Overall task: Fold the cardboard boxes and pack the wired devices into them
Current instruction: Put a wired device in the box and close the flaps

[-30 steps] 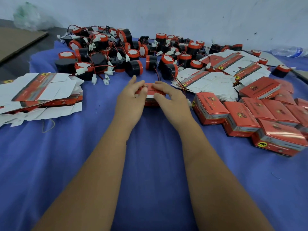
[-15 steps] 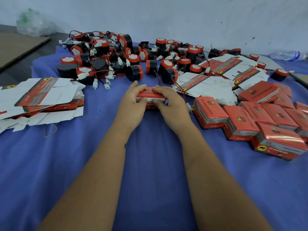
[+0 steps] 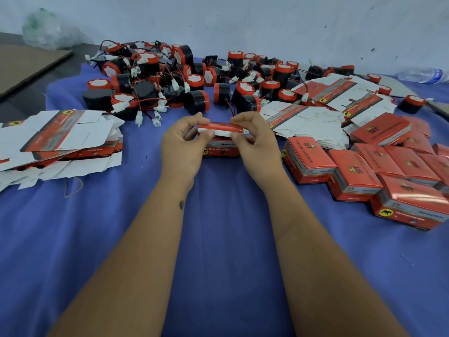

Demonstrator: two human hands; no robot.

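A small red cardboard box (image 3: 221, 149) stands on the blue cloth in the middle, its top flap (image 3: 222, 128) raised. My left hand (image 3: 184, 144) pinches the flap's left end between thumb and fingers. My right hand (image 3: 255, 142) pinches its right end. Behind the box lies a heap of black and red round wired devices (image 3: 194, 81) with white plugs. What is inside the box is hidden by the flap and my hands.
A pile of flat unfolded box blanks (image 3: 58, 142) lies at the left, another pile of blanks (image 3: 323, 108) at the back right. Several closed red boxes (image 3: 364, 171) crowd the right side. A plastic bottle (image 3: 422, 75) lies by the wall. Blue cloth (image 3: 218, 239) covers the surface.
Both hands went from pressing on the top of the box to lifting and pinching its top flap. The view has also drawn closer to the box.
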